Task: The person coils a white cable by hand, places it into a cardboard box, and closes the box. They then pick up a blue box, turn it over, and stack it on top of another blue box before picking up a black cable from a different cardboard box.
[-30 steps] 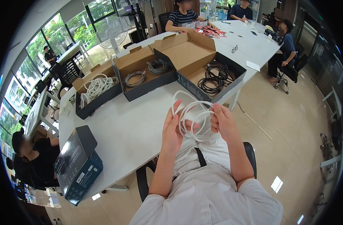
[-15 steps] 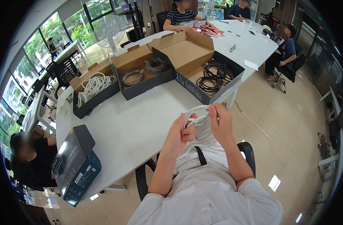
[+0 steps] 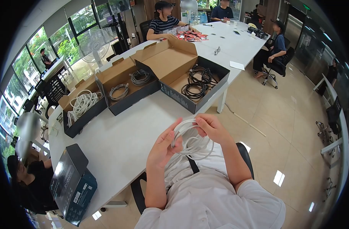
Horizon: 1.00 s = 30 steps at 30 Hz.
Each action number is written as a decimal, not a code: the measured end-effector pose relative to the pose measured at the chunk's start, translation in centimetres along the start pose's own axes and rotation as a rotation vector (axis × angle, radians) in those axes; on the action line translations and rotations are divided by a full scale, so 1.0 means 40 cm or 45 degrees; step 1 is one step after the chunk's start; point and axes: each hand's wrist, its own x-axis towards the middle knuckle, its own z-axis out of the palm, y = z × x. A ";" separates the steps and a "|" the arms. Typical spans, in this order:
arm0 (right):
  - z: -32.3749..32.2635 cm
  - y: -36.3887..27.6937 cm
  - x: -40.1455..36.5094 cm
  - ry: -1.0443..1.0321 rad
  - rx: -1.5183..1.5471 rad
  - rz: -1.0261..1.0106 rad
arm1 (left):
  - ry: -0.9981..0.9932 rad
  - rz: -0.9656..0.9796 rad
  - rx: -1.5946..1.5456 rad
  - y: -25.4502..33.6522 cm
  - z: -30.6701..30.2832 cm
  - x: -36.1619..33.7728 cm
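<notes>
A loose coil of white cable (image 3: 199, 147) hangs between my hands, above my lap and just off the table's near edge. My left hand (image 3: 163, 147) holds the coil's left side, with the thumb and index finger raised along it. On the right, my right hand (image 3: 210, 128) pinches the top of the loops between thumb and fingers. Beyond them on the table, an open box holds black cables (image 3: 199, 84). Another has two grey coils (image 3: 140, 77), and the leftmost box is filled with white cables (image 3: 84, 103).
A dark closed box (image 3: 77, 187) stands at the table's left near edge, beside a seated person (image 3: 35, 179). Several people sit around the far table. Red packets (image 3: 191, 36), glasses (image 3: 217, 50) and a white sheet (image 3: 236, 65) lie there.
My view has turned, so the table and boxes appear further left and lower. My left hand's fingers have loosened and lifted, and the coil's loops have spread wider.
</notes>
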 end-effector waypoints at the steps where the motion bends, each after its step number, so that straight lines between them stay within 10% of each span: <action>1: -0.002 0.000 -0.001 0.031 0.031 0.029 | 0.007 -0.041 0.071 -0.001 0.010 -0.003; 14: 0.006 0.006 -0.005 0.071 0.109 0.065 | -0.466 -0.371 -0.466 -0.056 -0.046 0.034; 24: -0.029 0.022 -0.026 -0.043 -0.164 -0.108 | -0.747 -0.165 -0.382 -0.061 0.017 -0.004; 30: -0.023 0.020 0.010 -0.126 -0.156 -0.008 | -0.607 -0.202 -0.498 -0.061 -0.014 0.008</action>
